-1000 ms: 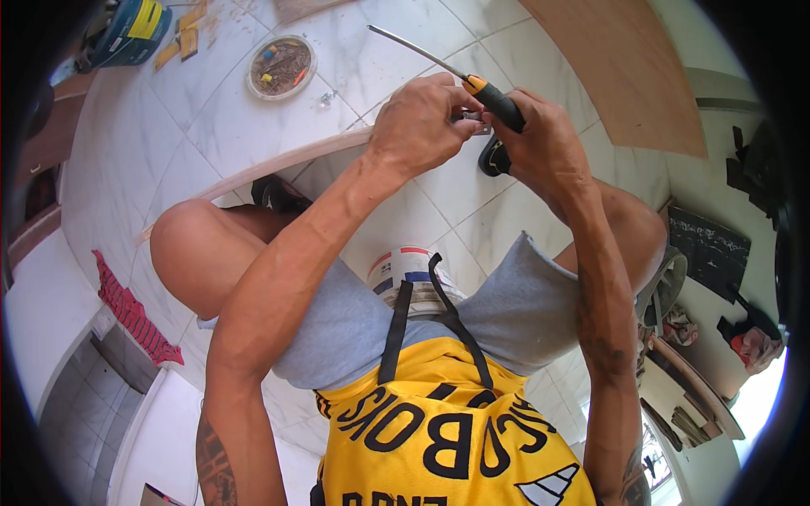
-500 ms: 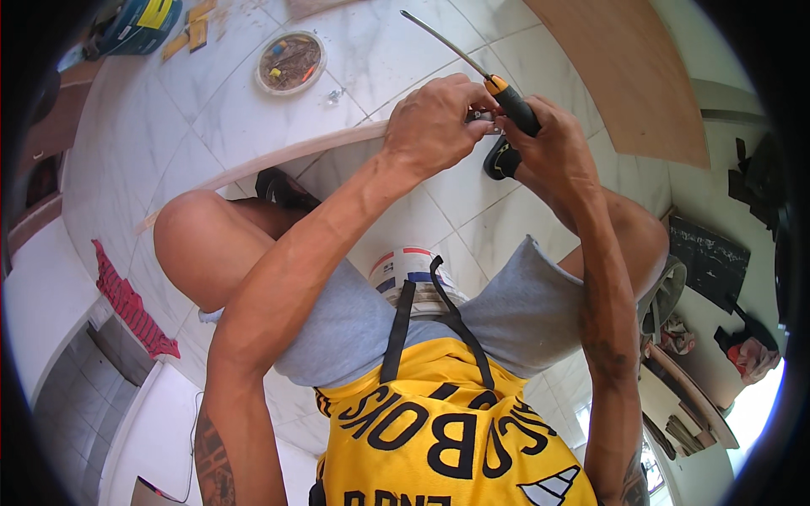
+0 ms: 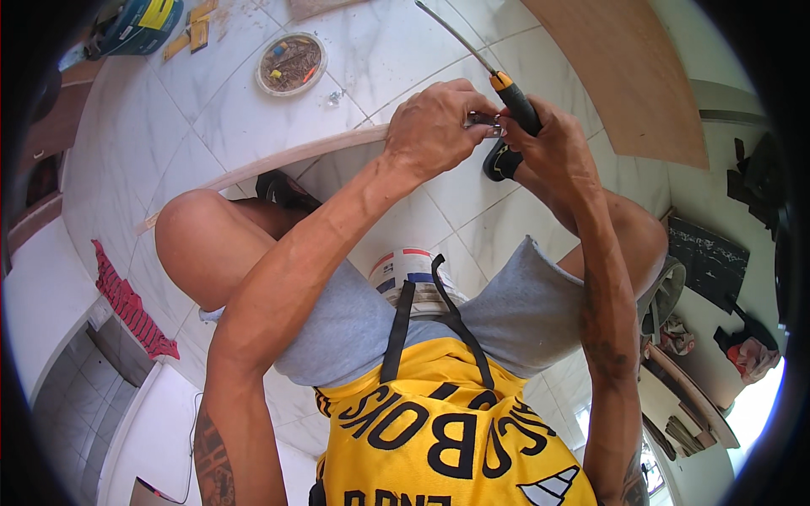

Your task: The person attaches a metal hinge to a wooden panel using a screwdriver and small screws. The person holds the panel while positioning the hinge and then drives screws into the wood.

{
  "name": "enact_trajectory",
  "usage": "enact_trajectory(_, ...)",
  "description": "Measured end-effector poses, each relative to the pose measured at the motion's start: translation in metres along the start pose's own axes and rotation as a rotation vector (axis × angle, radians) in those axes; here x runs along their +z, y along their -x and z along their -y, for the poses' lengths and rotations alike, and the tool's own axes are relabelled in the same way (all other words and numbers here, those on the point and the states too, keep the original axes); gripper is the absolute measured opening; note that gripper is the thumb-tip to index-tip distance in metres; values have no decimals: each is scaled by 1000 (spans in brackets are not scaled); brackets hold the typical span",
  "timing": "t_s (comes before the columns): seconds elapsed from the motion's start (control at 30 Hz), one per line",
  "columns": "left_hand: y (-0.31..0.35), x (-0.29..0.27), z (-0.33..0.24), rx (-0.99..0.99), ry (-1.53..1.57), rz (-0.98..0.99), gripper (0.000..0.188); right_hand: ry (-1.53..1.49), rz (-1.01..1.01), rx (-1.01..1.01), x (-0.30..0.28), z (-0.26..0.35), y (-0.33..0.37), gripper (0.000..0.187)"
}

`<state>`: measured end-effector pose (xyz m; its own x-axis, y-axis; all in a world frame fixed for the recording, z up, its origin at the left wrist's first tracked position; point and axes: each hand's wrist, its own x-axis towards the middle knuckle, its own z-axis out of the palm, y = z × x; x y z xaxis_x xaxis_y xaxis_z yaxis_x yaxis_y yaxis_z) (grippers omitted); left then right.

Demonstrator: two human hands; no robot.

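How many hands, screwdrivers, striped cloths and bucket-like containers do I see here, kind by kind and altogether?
Hands: 2 (left hand, right hand)
Screwdriver: 1
Red striped cloth: 1
Containers: 3 (teal bucket, white bucket, round tub)
Total: 7

I'd take this for a room in a home serving as a rough woodworking shop. The floor [image 3: 202, 126] here is glossy marble-look tile, house-like enough, but around me I see a wood panel [image 3: 629, 84], a wood strip [image 3: 283, 155], a tub [image 3: 259, 72] of what look like screws, a bucket [image 3: 126, 40], a screwdriver [image 3: 519, 105] in hand, and more boards [image 3: 688, 384] over to the right.
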<state>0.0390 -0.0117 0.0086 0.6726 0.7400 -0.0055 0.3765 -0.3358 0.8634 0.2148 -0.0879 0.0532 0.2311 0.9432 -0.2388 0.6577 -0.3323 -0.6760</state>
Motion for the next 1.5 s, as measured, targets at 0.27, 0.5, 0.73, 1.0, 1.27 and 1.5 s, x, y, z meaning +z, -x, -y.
enact_trajectory(0.27, -6, 1, -5, 9, 59, 22, 21, 51, -1, 34, -9, 4, 3, 20)
enact_trajectory(0.5, -5, 3, -2, -25, 34, 7, 20, -6, -25, -18, -2, -1, 3, 20)
enact_trajectory(0.73, -10, 3, -9, -47, 35, -15, 18, 17, -4, 107, -23, 12, 8, 24)
enact_trajectory(1.0, -6, 3, 2, -16, 13, -27, 19, 270, 12, 25, -111, 55, 67, 33)
enact_trajectory(1.27, -11, 2, -2, -39, 18, -8, 20, 523, 104, -154, -141, 81, 82, 34)
enact_trajectory(1.5, -11, 4, 0, 3, 34, -20, 21, 677, 144, -214, -129, 81, 71, 32)
